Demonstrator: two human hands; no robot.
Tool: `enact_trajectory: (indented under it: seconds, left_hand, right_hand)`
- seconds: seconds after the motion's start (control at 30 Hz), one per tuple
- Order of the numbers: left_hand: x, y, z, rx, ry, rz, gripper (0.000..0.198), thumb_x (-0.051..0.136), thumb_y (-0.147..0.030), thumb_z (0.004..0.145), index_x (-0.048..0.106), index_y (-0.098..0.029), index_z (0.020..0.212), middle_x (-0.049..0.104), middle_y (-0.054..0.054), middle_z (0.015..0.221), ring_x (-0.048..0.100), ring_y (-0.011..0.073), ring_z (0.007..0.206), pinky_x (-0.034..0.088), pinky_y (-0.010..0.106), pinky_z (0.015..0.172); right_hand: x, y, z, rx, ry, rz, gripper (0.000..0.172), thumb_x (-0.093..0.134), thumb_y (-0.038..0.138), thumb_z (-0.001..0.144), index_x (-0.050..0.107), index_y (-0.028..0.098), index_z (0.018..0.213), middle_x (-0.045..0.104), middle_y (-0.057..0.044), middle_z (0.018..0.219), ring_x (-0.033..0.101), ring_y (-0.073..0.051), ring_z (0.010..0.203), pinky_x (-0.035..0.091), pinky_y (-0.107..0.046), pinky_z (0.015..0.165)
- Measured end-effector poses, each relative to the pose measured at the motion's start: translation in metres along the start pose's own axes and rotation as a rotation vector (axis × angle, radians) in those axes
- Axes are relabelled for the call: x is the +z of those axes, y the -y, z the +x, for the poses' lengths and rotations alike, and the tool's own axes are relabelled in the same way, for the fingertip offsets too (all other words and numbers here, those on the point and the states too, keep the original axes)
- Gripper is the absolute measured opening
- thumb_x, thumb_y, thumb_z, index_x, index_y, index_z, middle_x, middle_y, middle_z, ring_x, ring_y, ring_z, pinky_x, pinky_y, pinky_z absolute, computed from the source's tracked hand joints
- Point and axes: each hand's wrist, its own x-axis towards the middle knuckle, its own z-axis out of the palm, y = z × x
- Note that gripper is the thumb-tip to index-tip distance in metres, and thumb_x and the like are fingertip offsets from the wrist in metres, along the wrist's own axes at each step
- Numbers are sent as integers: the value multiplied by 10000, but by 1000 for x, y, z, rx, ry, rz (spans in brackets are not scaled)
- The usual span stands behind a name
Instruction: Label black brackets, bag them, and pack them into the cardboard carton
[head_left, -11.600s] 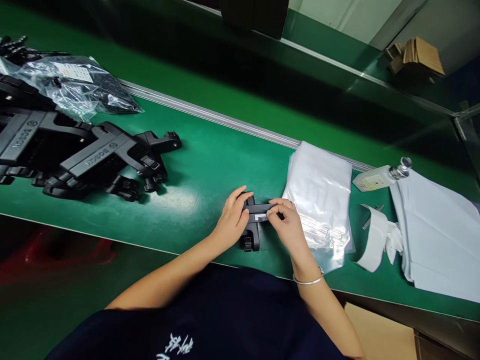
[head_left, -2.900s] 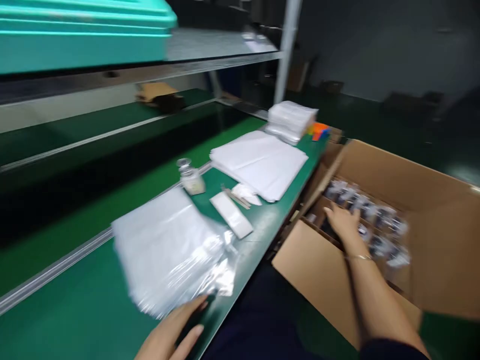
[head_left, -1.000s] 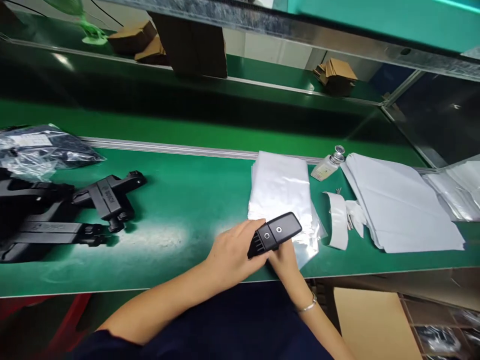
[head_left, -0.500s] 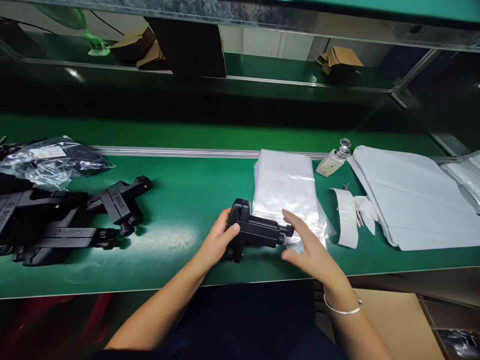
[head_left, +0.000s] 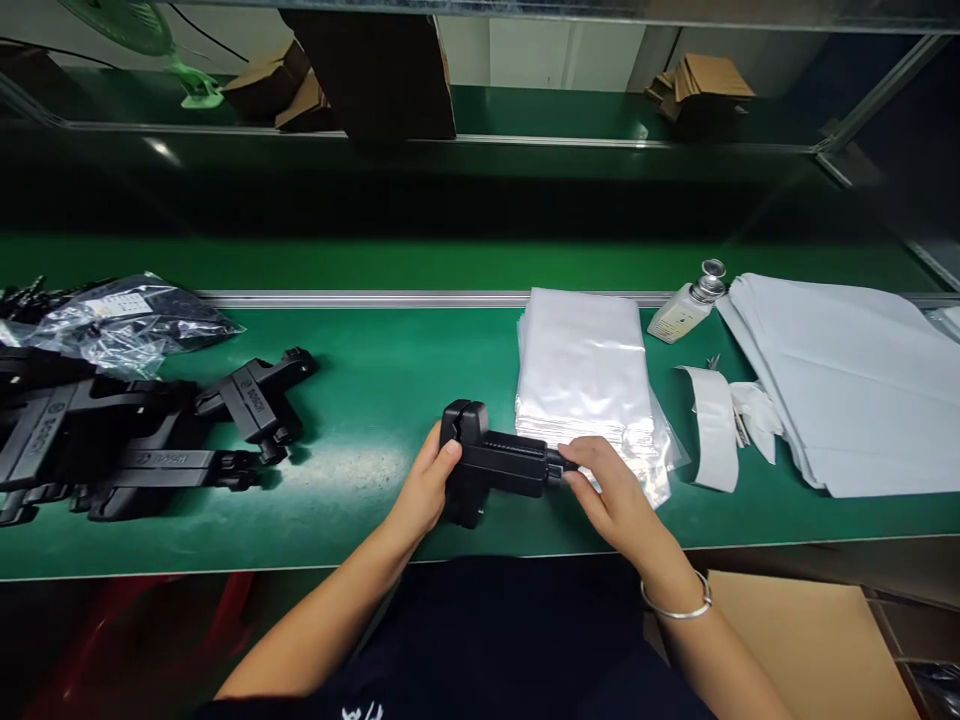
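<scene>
A black plastic clamp-like device (head_left: 506,462) is held above the front part of the green table. My left hand (head_left: 426,485) is closed around its thick left end, thumb on top. At its narrow right end, my right hand (head_left: 611,490) pinches the small knob between thumb and fingers. Behind the right hand lies a stack of clear plastic bags (head_left: 585,360). Similar black devices (head_left: 150,460), some lettered BOSCH, are piled at the left, with a single one (head_left: 255,400) at the pile's right side.
A dark plastic-wrapped bundle (head_left: 142,318) lies at the back left. To the right are a small white bottle (head_left: 686,308) with a metal top, a curved white strip (head_left: 714,430), crumpled white paper (head_left: 757,420) and large white sheets (head_left: 862,390). A cardboard box (head_left: 802,640) stands below the table edge.
My right hand, open beside the device's right end before, has closed on the knob there. My left hand keeps its hold. The camera view has shifted slightly.
</scene>
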Motion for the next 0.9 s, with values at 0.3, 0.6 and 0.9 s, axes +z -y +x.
enact_trajectory:
  seconds: [0.3,0.6,0.9]
  left_hand:
    - [4,-19,-7,64,55,132,546,563,-637,856,569,-212,1198,634,61,1079,578,250,1015,454,364,902]
    - [-3,-18,-7,162,210,107,651,698,-632,756,490,-229,1223,621,67,1099,600,245,983,480,366,861]
    - [-19,-13,-7,241,351,11,592,806,-469,717,523,-240,1183,640,102,1182,611,269,1084,471,394,913]
  right_hand:
    - [3,-9,-2,-16,-26,-158,174,557,357,944,621,238,1054,674,-63,908,661,-225,839,553,-359,732]
    - [7,-19,-8,44,-161,79,242,632,307,903,595,269,1139,665,-43,968,663,-180,827,557,-289,690]
    - [2,6,-15,-163,-174,-8,307,665,165,868,627,275,1152,635,-64,1042,627,-209,987,557,-331,797]
